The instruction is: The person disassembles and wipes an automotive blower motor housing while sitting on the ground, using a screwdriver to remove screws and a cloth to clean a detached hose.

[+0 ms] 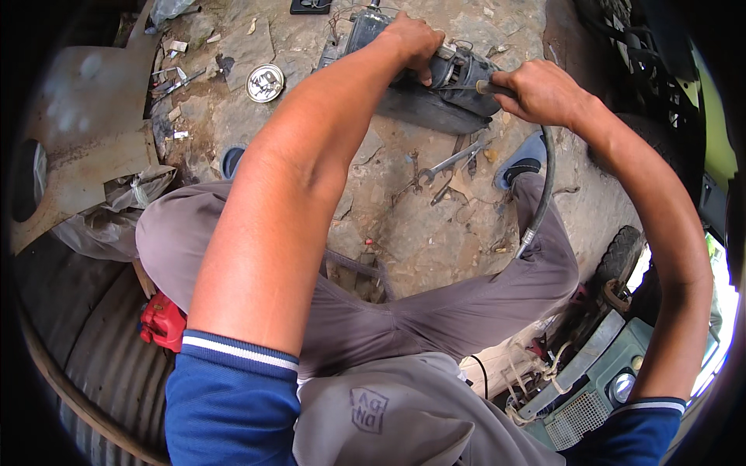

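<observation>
— Rough stone ground (435,241), dusty and cracked, runs under everything. What are the hands on?

— Both sit on a dark motor unit (435,89) lying on the far part of the ground. The left hand (416,43) is curled over its top, fingers wrapped down the casing, gripping it. The right hand (544,93) is closed round the end of a black hose (544,186), pressing its tip against the motor's right end.

— Where does the hose run?

— It curves down from the right fist, past the right knee, to a metal fitting near the thigh.

— And around them?

— Spanners (451,165) lie on the stone just near of the motor, between the person's grey-trousered legs. A round tin lid (265,83) sits to the left, well apart from the motor. Farther left lies a rusty metal sheet (85,132). A red container (163,322) shows near the left thigh, and a small tyre (622,252) at the right.
</observation>
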### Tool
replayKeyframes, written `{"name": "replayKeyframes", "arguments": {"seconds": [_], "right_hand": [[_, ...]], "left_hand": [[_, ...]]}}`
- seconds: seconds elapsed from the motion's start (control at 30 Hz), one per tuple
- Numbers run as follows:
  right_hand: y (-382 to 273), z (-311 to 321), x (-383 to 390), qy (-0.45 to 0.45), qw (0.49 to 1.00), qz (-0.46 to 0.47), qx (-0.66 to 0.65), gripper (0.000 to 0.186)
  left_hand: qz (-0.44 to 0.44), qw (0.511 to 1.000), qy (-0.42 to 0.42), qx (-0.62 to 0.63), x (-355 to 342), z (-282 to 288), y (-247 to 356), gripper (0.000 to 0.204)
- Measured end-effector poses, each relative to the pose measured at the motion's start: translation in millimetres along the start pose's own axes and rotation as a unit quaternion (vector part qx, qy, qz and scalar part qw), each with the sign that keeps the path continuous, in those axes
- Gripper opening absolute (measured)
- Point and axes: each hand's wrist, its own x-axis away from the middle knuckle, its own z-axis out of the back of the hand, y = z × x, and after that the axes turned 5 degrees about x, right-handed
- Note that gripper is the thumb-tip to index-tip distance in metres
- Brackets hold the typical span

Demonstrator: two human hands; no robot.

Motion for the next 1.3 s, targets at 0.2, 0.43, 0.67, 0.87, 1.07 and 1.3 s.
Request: {"name": "replayKeyframes", "arguments": {"seconds": [0.2, 0.43, 0.67, 0.87, 1.07, 1.3], "right_hand": [[15.0, -14.5, 4.1, 0.083, 0.995, 0.045, 0.034, 0.026], [-1.2, -30.8, 11.1, 0.054, 0.993, -0.072, -0.075, 0.034], [-7.5, -43.6, 11.6, 0.080, 0.977, -0.133, -0.144, 0.039], [-35.2, -37.3, 17.2, 0.100, 0.930, -0.244, -0.254, 0.039], [-47.3, -50.4, 18.7, 0.216, 0.948, -0.196, -0.125, 0.034], [-6.7, -12.1, 33.6, 0.184, 0.955, -0.189, -0.137, 0.034]], "left_hand": [[0.001, 1.000, 0.016, -0.019, -1.2, 0.4, 1.8, 0.082], [0.066, 0.996, 0.061, -0.015, 30.2, 3.4, -10.2, 0.112], [0.059, 0.989, 0.121, -0.068, 69.1, -8.8, -29.3, 0.125], [0.053, 0.989, 0.131, -0.050, 78.0, -10.0, -32.8, 0.124], [0.090, 0.985, 0.103, -0.103, 77.2, -3.2, -16.7, 0.127], [0.089, 0.990, 0.071, -0.081, 47.1, 8.2, -32.1, 0.124]]}}
